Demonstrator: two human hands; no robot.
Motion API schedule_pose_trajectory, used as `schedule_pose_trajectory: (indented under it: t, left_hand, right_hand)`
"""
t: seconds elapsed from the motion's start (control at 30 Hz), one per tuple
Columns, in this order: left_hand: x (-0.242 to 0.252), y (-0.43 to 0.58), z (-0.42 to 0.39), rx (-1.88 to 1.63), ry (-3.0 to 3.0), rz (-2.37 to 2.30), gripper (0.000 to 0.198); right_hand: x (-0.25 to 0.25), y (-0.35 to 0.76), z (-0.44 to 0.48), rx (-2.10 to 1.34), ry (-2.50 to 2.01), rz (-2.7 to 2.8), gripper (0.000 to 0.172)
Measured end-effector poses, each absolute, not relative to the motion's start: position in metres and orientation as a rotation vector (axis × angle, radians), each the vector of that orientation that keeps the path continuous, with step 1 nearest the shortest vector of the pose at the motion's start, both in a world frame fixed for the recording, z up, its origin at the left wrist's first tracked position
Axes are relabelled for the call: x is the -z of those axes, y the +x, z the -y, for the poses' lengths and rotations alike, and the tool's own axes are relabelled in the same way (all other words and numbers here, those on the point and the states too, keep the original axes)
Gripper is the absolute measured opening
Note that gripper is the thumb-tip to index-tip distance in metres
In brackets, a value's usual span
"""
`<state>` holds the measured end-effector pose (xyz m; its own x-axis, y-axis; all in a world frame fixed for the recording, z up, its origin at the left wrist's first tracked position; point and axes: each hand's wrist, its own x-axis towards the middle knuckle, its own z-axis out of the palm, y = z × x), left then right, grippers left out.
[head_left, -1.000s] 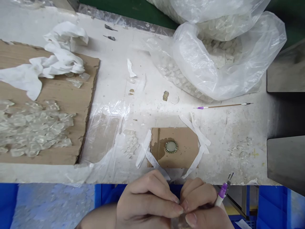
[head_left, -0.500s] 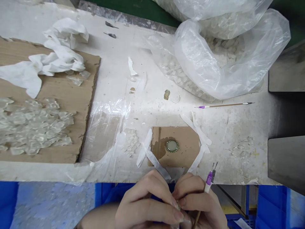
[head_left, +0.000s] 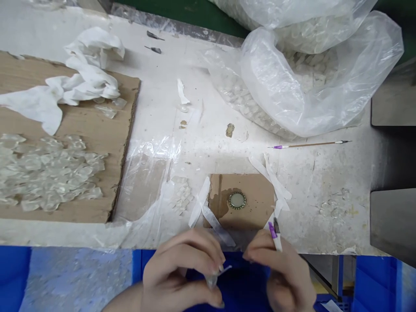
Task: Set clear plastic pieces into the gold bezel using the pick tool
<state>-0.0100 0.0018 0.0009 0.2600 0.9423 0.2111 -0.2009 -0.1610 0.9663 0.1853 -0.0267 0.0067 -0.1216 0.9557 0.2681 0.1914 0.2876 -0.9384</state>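
The left hand (head_left: pixel 175 271) pinches a small clear piece (head_left: pixel 212 281) between thumb and fingertips, just below the counter's near edge, while the right hand (head_left: pixel 279 273), apart from it, grips a slim purple-collared pick (head_left: pixel 276 236). Working the piece now calls for bringing the two hands together. Beyond them, a round beaded metal bezel (head_left: pixel 237 200) lies on a taped brown cardboard square (head_left: pixel 258 203).

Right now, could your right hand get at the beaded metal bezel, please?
Probably yes: the right hand is near the bezel, with only flat white tape strips between, though it holds a purple-handled tool.
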Motion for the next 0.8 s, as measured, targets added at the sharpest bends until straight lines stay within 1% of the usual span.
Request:
schedule_pose_trajectory:
  t: [0.07, 0.1, 0.13, 0.23, 0.43, 0.63, 0.8]
  left_hand:
    - [0.0, -0.012, 0.002, -1.242, 1.261, -0.82, 0.016]
    - [0.001, -0.012, 0.003, -1.238, 1.256, -0.827, 0.019]
    - [0.001, -0.013, 0.004, -1.226, 1.266, -0.83, 0.021]
    - [0.001, -0.015, 0.005, -1.168, 1.321, -0.859, 0.02]
    - [0.002, -0.013, 0.006, -1.094, 1.304, -0.99, 0.027]
    - [0.005, -0.013, 0.008, -1.12, 1.208, -0.946, 0.033]
    - [0.006, -0.012, 0.007, -1.137, 1.273, -0.935, 0.029]
  right_hand:
    - [-0.006, 0.188, 0.029, -0.919, -1.234, 1.358, 0.052]
    - [-0.005, 0.189, 0.03, -0.911, -1.283, 1.295, 0.055]
    - [-0.004, 0.191, 0.031, -0.906, -1.308, 1.271, 0.053]
    - [0.003, 0.192, 0.031, -0.872, -1.344, 1.364, 0.03]
    - [0.012, 0.184, 0.025, -0.737, -1.53, 1.524, 0.013]
    - [0.013, 0.182, 0.02, -0.681, -1.537, 1.611, 0.009]
    - [0.013, 0.182, 0.014, -0.59, -1.461, 1.687, 0.017]
